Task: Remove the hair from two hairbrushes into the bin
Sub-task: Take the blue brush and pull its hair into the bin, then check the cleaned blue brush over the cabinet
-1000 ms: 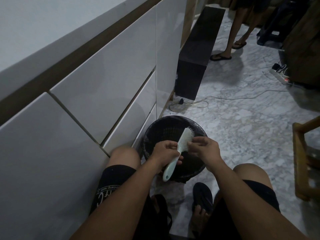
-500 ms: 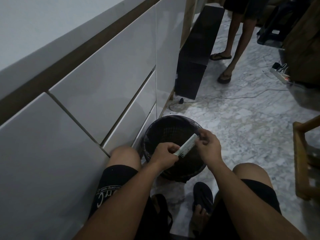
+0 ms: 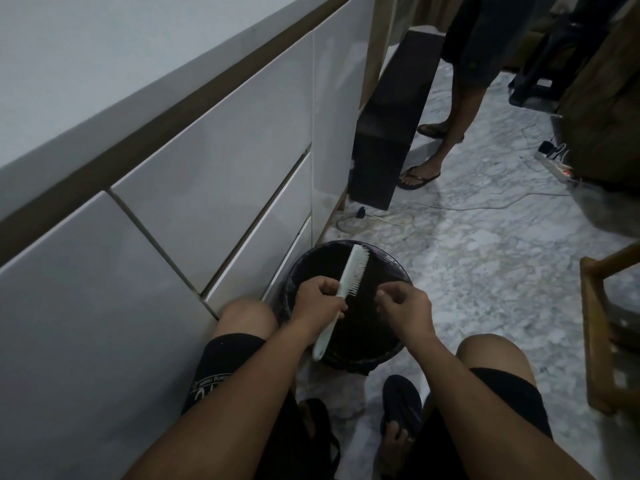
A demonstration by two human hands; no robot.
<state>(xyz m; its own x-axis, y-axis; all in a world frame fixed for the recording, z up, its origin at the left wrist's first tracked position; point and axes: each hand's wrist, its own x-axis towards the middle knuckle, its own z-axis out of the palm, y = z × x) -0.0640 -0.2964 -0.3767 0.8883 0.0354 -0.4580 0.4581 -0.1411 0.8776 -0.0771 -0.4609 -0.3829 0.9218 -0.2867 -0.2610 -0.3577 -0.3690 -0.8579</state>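
A seated person's left hand (image 3: 320, 301) is clamped on the handle of one white hairbrush (image 3: 341, 297), held w/ bristles toward 3 o'clock over the single black bin (image 3: 403, 282) on the marble floor. The right hand (image 3: 405, 308), fingertips pinched together above the bin's opening, appears to be pulling or dropping strands, tho hair is too fine to see. Judged mid-task: brush one looks nearly clean; no second brush in view.
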